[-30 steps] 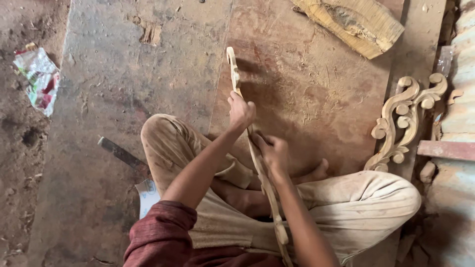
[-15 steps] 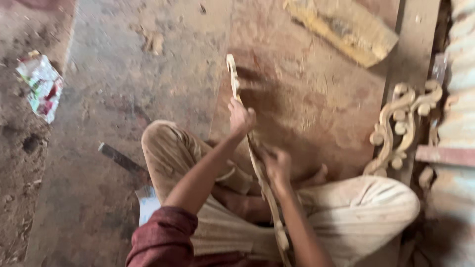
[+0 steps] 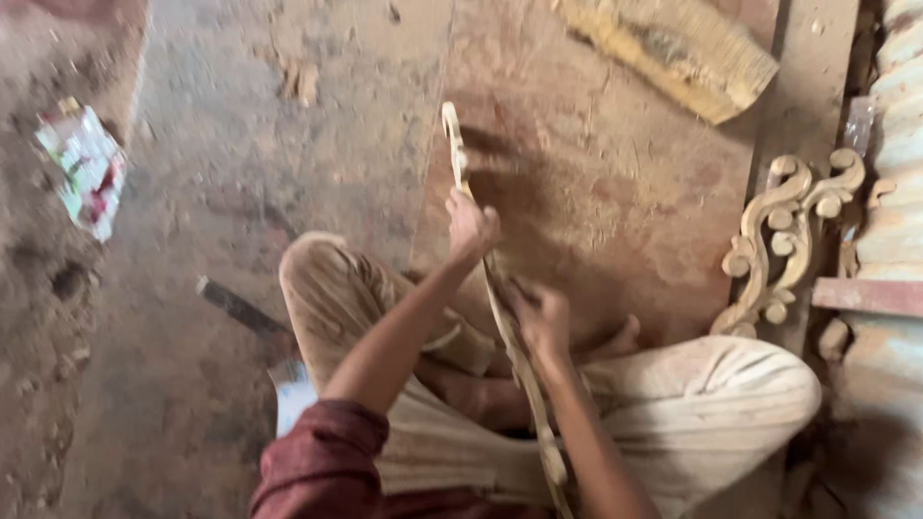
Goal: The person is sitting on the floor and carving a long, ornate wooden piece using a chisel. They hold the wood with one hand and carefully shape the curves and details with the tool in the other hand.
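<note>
A person sits cross-legged on a dusty workshop floor, holding a long, narrow carved wooden strip that runs from the lap up and away over a reddish-brown wooden board. The left hand grips the strip toward its far end, fingers curled shut around it. The right hand sits lower on the same strip, nearer the body; its fingers look wrapped or pressed onto the wood, though blur hides the exact hold. The strip's looped tip stands clear above the left hand, over the board.

Against the corrugated wall on the right leans a carved scrollwork piece, pale and curling. A rough wooden block lies at the top of the board. Left of the bent knee a dark flat tool rests on the floor, and well apart, at far left, lies a crumpled packet; whether anything is in it cannot be seen
</note>
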